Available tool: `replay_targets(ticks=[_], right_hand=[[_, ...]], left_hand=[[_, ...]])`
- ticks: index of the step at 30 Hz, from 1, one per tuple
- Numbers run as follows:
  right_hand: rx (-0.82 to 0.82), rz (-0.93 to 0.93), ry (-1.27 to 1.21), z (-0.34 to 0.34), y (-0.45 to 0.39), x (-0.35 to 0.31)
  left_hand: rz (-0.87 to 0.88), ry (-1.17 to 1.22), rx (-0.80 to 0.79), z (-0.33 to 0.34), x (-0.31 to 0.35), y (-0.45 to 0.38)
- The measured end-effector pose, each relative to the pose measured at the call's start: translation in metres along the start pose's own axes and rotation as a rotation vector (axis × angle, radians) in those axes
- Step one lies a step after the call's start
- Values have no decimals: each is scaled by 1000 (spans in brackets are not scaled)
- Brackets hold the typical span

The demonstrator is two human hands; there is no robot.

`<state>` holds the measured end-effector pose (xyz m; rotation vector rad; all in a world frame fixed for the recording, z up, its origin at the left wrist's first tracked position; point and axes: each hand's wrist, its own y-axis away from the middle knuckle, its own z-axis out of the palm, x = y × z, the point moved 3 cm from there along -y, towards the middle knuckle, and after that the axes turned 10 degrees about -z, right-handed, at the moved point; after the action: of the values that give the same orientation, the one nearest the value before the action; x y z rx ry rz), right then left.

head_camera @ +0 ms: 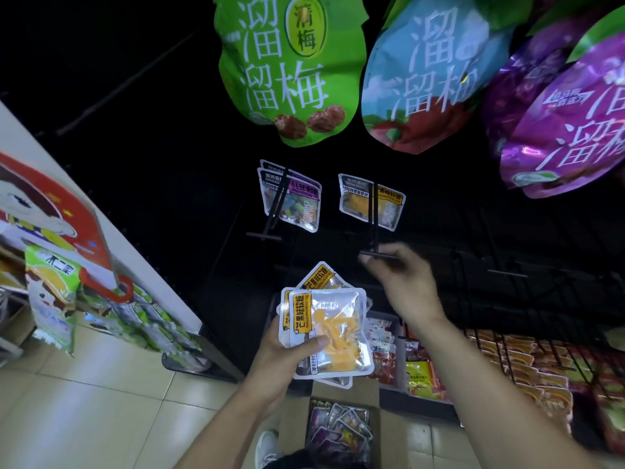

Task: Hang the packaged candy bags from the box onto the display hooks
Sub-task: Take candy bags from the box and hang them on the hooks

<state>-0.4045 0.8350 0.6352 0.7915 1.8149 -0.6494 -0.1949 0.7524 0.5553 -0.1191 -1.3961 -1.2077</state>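
My left hand [291, 350] grips a small stack of mango candy bags [329, 328], silver with yellow labels, held at chest height. My right hand [402, 282] reaches up to the front tip of a black display hook [374, 228]; its fingers are blurred and nothing shows in them. On that hook hang mango candy bags [370, 202]. A neighbouring hook [275, 211] to the left carries purple-labelled candy bags [297, 201]. Below my arms, an open cardboard box [294, 431] on the floor holds several purple candy bags [341, 431].
Large green [287, 69], blue [429, 79] and purple [568, 130] snack bags hang overhead. Wire racks of orange and red packets [527, 360] fill the lower right. A white shelf end with a red poster [50, 211] and green packets stands at left. Tiled floor lies below.
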Motion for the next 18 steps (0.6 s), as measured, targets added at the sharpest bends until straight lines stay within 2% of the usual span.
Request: replay_targets(ticks=[2, 3, 5, 10, 13, 18], right_hand=[[-343, -12, 142, 7, 21, -4], [-461, -16, 190, 8, 29, -3], [-520, -14, 206, 7, 38, 1], [-393, 69, 119, -10, 41, 9], [-255, 140, 86, -29, 38, 18], [-23, 296, -225, -60, 37, 23]], left_hand=[[15, -23, -18, 5, 1, 0], [26, -38, -26, 7, 1, 0], [49, -61, -36, 13, 1, 2], [39, -81, -13, 26, -6, 3], [6, -55, 3, 30, -10, 5], [11, -6, -20, 31, -15, 5]])
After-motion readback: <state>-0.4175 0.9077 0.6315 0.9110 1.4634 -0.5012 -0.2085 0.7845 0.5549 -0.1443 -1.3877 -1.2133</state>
